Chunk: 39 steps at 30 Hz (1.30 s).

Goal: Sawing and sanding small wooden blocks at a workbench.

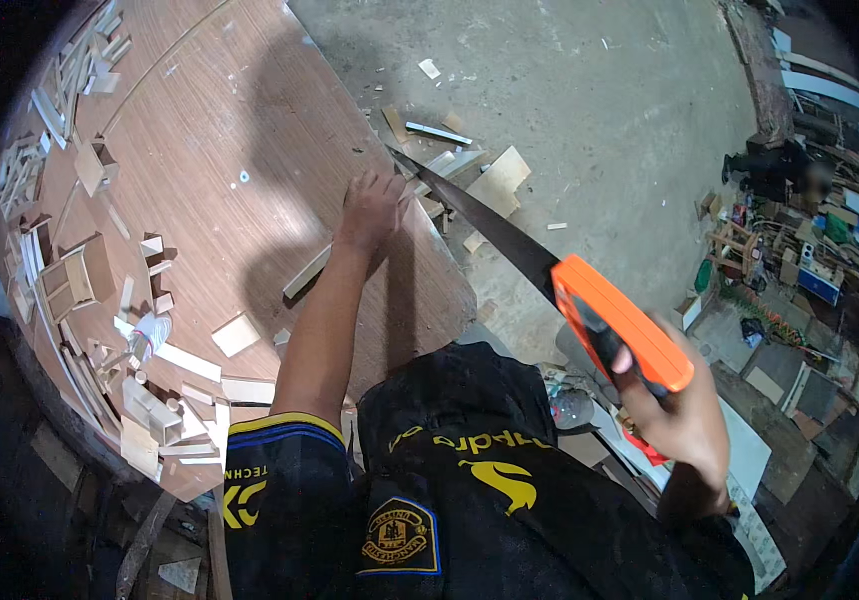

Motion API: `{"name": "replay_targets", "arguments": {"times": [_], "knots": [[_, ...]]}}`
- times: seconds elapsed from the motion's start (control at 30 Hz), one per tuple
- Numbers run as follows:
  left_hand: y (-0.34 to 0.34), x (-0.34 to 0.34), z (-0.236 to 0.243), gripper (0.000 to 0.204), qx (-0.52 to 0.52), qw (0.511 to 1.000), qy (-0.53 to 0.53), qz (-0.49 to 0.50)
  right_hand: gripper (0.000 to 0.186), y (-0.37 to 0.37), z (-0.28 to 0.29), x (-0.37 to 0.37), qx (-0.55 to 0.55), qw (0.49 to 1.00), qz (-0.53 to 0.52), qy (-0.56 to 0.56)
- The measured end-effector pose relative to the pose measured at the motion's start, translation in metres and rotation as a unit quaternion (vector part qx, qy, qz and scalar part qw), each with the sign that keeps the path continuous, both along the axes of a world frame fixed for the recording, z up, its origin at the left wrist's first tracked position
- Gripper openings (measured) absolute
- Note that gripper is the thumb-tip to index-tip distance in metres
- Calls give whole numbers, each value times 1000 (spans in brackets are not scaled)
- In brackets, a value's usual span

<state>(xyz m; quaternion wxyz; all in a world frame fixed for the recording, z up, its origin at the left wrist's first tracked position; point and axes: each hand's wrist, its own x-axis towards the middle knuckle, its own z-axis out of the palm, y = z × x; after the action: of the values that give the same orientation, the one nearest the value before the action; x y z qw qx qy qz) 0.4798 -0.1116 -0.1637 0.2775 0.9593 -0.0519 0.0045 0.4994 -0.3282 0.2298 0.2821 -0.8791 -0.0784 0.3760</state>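
Note:
My right hand (685, 425) is wrapped round the orange handle of a handsaw (495, 228). The dark blade slants up and left, its tip near the table edge. With fingers curled, my left hand (375, 208) presses a narrow wooden strip (310, 272) onto the brown tabletop (200, 130). The strip runs slantwise under that hand, and its far end passes the table's right edge beside the blade. Whether the saw teeth touch the wood, I cannot tell.
Wooden offcuts (498, 180) lie on the concrete floor (560, 90) past the edge. Small box-like wooden pieces (75, 280) and several strips line the table's left side. A roll of tape (150, 335) is among them. Clutter with a small wooden stool (733, 245) fills the right.

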Motion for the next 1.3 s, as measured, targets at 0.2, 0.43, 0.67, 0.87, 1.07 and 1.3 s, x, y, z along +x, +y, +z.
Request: {"name": "replay_targets", "arguments": {"times": [0.2, 0.43, 0.67, 0.87, 1.07, 1.3], "knots": [[-1, 1, -8, 22, -27, 1000, -13, 7, 21, 5, -80, -16, 20, 998, -51, -41], [2, 4, -17, 24, 31, 999, -26, -1, 17, 21, -89, 6, 55, 995, -18, -84], [-2, -2, -15, 25, 25, 995, -96, 25, 18, 2, 7, -6, -33, 999, -10, -6], [-4, 5, -26, 24, 7, 998, -62, -1, 16, 39, -143, 1, 63, 994, -43, -79], [1, -1, -14, 23, 6, 1000, -14, 3, 14, 7, -19, -18, -4, 999, -31, -25], [0, 3, -15, 21, 4, 999, -49, 3, 22, 6, -25, -18, -18, 999, -38, -9]]}}
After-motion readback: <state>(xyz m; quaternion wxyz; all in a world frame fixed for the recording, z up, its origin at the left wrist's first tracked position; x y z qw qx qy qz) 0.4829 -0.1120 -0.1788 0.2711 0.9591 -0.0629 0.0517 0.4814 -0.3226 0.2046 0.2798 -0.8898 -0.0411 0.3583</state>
